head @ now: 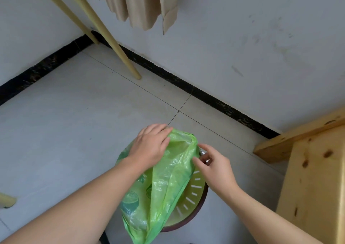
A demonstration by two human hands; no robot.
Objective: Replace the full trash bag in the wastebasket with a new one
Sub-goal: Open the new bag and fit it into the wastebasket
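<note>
Head view: bag (168, 184) under left hand (149, 146)

Most of the wastebasket (194, 197) under the green bag (168, 178); curtain (138, 3) top cropped.

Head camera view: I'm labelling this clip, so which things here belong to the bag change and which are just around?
Part of the job:
green trash bag
wastebasket
left hand, on the bag
right hand, at the bag's edge

Just around:
wooden furniture
pale poles
hanging cloth
</note>
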